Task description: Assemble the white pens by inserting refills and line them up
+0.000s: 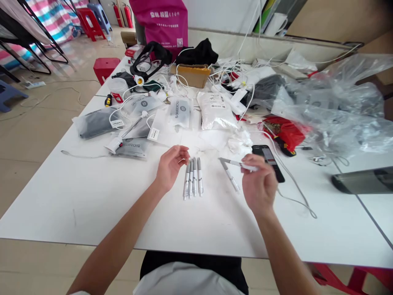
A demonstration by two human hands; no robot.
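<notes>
Resting between hands (170, 168) (259, 184), four pens (193, 178) (nearer the left)

Your worktop (92, 209) looked smooth and matt white, the pens (193, 178) near you had glossy silver barrels, and the far-right plastic sheeting (334, 116) was clear and shiny.

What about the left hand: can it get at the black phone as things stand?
Probably not cleanly. The left hand could pass above the row of silver pens, but the right hand, holding a silver pen, covers the near end of the black phone. Its far end looks free.
</notes>
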